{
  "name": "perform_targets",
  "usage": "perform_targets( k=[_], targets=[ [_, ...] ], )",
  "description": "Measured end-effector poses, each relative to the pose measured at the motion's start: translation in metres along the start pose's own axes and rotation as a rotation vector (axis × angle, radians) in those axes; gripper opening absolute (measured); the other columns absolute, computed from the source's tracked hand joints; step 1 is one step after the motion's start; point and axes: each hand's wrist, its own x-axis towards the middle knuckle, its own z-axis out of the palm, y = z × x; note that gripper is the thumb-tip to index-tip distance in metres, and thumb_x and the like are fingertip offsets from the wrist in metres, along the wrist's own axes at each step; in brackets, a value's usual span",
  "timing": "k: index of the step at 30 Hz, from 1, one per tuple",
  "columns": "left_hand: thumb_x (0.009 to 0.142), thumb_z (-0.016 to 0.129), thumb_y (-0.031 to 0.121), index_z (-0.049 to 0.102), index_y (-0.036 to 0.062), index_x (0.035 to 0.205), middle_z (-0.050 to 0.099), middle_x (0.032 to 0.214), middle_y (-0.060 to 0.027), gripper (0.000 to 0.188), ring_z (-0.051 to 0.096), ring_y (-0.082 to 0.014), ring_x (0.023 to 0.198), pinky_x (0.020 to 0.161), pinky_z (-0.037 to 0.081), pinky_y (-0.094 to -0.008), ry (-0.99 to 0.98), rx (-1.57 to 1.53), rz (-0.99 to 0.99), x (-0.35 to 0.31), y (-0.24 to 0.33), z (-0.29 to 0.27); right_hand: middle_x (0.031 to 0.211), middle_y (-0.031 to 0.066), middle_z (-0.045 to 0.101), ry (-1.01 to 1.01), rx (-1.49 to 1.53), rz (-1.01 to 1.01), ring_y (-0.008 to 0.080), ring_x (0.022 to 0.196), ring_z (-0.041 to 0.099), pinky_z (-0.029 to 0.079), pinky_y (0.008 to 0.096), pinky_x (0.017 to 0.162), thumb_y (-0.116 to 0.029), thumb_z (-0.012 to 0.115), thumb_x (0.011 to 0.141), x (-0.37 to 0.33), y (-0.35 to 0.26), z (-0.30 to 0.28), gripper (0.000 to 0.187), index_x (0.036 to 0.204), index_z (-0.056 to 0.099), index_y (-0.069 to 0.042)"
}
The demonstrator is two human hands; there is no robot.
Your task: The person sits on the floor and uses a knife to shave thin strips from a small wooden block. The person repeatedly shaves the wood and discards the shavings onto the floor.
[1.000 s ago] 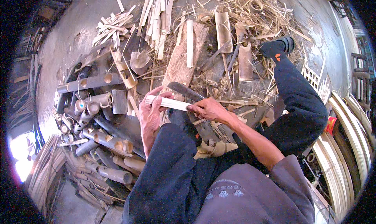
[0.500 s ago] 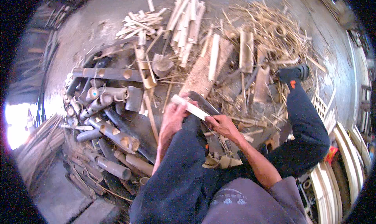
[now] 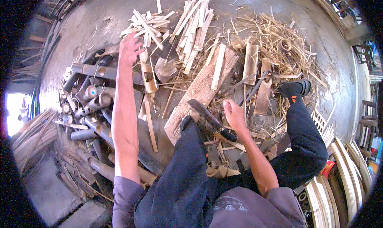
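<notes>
My left hand [image 3: 130,51] reaches out at the upper left, fingers spread, with nothing in it. Just beyond its fingertips lies a loose pile of pale bamboo strips [image 3: 148,25]. My right hand [image 3: 234,114] is curled into a fist near the middle, and nothing sticks out of it. Below its wrist is the dark handle of a big knife [image 3: 207,115], whose curved blade points up and left beside my left knee. A long rough wooden board [image 3: 191,94] slants across the floor, with one pale split strip [image 3: 218,67] lying on its far end.
Dark bamboo tubes [image 3: 95,102] are heaped along the left. A second stack of pale strips [image 3: 193,30] lies at the far middle. Curly shavings [image 3: 275,36] cover the far right. Split bamboo halves [image 3: 250,62] rest beyond my right hand. Long pale slats [image 3: 343,176] stand at the right.
My left hand has swung forward and left, opening out. The pale strip held between both hands has left them. My right hand has closed and shifted slightly; the knife shows fully.
</notes>
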Motion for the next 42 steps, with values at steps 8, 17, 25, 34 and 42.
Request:
perform_targets(
  k=[8,17,25,34,42],
  targets=[
    [0.094,0.054,0.025,0.058,0.0023,0.106,0.065,0.098,-0.0098,0.026,0.063,-0.0153,0.081,0.071,0.053,-0.0284,-0.258,0.052,-0.104,-0.119,-0.119,0.045,0.081,0.0182,0.064,0.293,-0.334,-0.046,0.038,0.08,0.063,0.049,0.0457,0.07,-0.031,0.068,0.084,0.104,0.023,0.051,0.037,0.101,0.052,-0.001],
    [0.092,0.059,0.038,0.058,0.0011,0.11,0.06,0.088,-0.0078,0.04,0.058,-0.0143,0.077,0.067,0.049,-0.0286,-0.343,-0.306,-0.276,-0.155,-0.104,0.109,0.08,0.0084,0.065,-0.435,0.505,0.206,0.0133,0.07,0.061,0.048,0.0294,0.064,-0.022,0.057,0.093,-0.002,-0.034,0.01,0.023,0.099,0.056,0.001],
    [0.098,0.045,0.044,0.056,0.0003,0.077,0.031,0.048,0.0061,0.049,0.026,-0.0039,0.038,0.036,0.023,-0.0225,-0.231,-0.362,0.062,-0.189,-0.099,0.126,0.062,0.0031,0.06,-0.374,0.282,0.289,0.011,0.055,0.054,0.043,0.0295,0.053,-0.049,0.055,0.09,-0.026,-0.051,0.008,0.049,0.082,0.068,-0.003],
    [0.101,0.04,0.039,0.058,-0.0002,0.078,0.036,0.051,0.0037,0.049,0.032,-0.0052,0.043,0.039,0.027,-0.0234,-0.105,-0.195,0.206,-0.199,-0.094,0.116,0.068,0.0007,0.056,-0.396,0.444,0.197,0.0075,0.064,0.051,0.042,0.023,0.06,-0.046,0.054,0.093,-0.027,-0.036,0.025,0.046,0.089,0.064,-0.001],
    [0.098,0.038,0.04,0.055,0.0021,0.095,0.034,0.062,0.0014,0.042,0.032,-0.0097,0.053,0.053,0.032,-0.0255,0.127,-0.337,0.437,-0.19,-0.091,0.068,0.116,0.025,0.052,-0.18,-0.566,-0.024,0.0427,0.104,0.052,0.043,0.049,0.086,-0.042,0.064,0.083,-0.094,0.08,0.016,0.07,0.137,0.038,-0.005]
  ],
)
